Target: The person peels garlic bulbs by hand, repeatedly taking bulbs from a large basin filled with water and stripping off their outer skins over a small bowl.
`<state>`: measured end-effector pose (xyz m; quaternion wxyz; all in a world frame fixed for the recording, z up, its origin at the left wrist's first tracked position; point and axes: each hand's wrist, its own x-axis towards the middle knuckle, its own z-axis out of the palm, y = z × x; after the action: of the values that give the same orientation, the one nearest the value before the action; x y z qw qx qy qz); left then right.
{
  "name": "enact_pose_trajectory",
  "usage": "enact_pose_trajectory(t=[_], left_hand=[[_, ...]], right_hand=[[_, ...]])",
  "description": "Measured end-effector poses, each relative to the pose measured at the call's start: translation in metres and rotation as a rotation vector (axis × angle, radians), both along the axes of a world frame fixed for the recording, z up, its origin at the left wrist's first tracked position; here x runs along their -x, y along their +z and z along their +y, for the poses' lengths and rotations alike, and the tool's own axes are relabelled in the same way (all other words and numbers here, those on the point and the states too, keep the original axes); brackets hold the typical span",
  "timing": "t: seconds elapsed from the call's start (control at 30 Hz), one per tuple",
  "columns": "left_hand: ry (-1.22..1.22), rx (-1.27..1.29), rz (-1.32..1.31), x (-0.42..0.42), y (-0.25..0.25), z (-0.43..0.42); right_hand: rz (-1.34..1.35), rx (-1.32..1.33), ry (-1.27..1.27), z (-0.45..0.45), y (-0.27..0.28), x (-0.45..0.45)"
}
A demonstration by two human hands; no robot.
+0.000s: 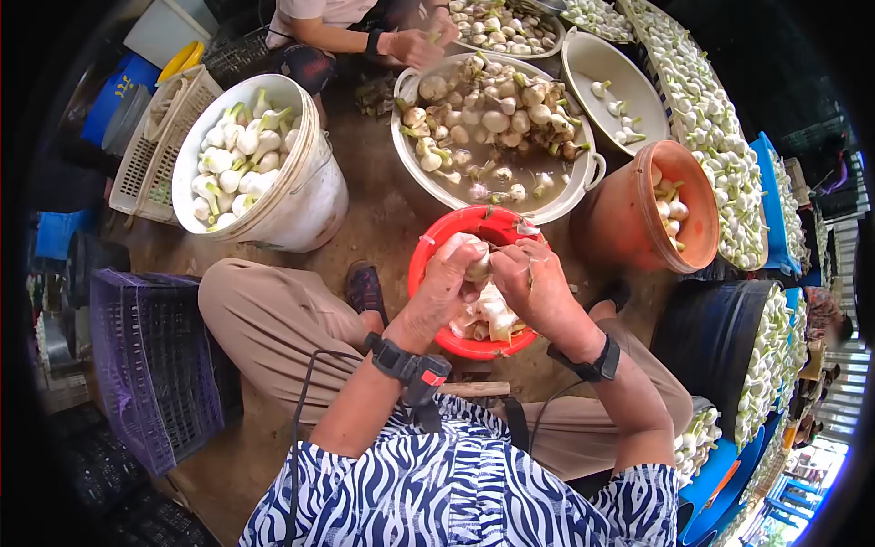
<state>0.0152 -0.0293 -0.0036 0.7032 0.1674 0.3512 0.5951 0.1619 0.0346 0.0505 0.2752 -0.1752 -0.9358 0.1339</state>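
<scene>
My left hand [447, 284] is wrapped round a garlic bulb [478, 266] above a red basin [416, 272]. Against the bulb's right side, my right hand [540, 284] has its fingers closed in a pinch; what lies between them is hidden. White and yellowish peelings [492, 314] fill the basin below both hands. Just beyond it stands a large white tub [591, 173] of murky water, with muddy garlic bulbs [497, 118] heaped at its far side and several floating nearer me.
A white bucket [314, 196] of cleaned garlic is on the left, an orange bucket [629, 214] with bulbs on the right. Behind that is a white bowl [583, 68]. Another person's hand [415, 47] works beyond the tub. Purple-netted crates [155, 365] stand beside my left knee.
</scene>
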Motion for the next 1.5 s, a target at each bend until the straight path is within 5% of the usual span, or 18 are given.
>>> enact_pose_trajectory(t=[0.2,0.3,0.53,0.6,0.73,0.77,0.87,0.97,1.03,1.07,1.1,1.2,1.33,1.43,1.5], left_hand=[[-0.028,0.026,0.005,0.003,0.001,-0.002],[-0.047,0.053,0.105,0.001,0.0,0.001],[-0.039,-0.028,0.095,0.001,0.007,-0.001],[-0.078,-0.166,-0.008,0.007,0.014,-0.001],[-0.031,-0.201,-0.175,0.003,0.014,0.003],[-0.036,-0.209,-0.116,0.001,0.012,0.003],[-0.097,-0.345,1.019,0.008,-0.002,0.003],[-0.017,-0.473,1.187,0.012,0.012,0.004],[0.003,-0.468,1.123,0.013,0.015,0.0],[0.024,-0.457,1.057,0.014,0.017,0.002],[0.041,-0.467,1.056,0.013,0.016,0.007],[0.0,-0.158,0.529,0.006,0.016,0.007],[-0.212,-0.135,0.512,0.016,0.02,0.01],[-0.067,-0.491,1.097,0.012,0.025,0.015],[-0.215,-0.394,1.12,0.01,0.022,0.012]], right_hand=[[-0.059,0.465,-0.093,-0.004,0.011,-0.005],[-0.16,0.223,-0.063,-0.004,0.004,-0.006],[-0.09,0.232,-0.13,-0.002,0.001,-0.007],[-0.105,0.902,-0.325,0.004,0.011,-0.008],[0.169,0.742,-0.247,-0.004,-0.009,-0.01],[0.18,0.537,-0.239,-0.009,-0.014,-0.009],[0.161,0.535,-0.384,-0.012,-0.024,-0.01],[0.161,0.359,-0.417,0.003,-0.047,-0.014],[0.114,1.04,-0.474,0.026,-0.049,-0.02],[0.195,1.143,-0.403,0.029,-0.046,-0.029],[0.273,1.057,-0.374,0.023,-0.034,-0.022],[0.173,0.61,-0.404,0.012,-0.023,-0.008],[0.19,0.391,-0.303,-0.006,-0.015,0.001],[0.179,0.744,-0.491,0.005,-0.022,-0.005],[0.218,1.111,-0.457,0.028,-0.054,-0.024]])
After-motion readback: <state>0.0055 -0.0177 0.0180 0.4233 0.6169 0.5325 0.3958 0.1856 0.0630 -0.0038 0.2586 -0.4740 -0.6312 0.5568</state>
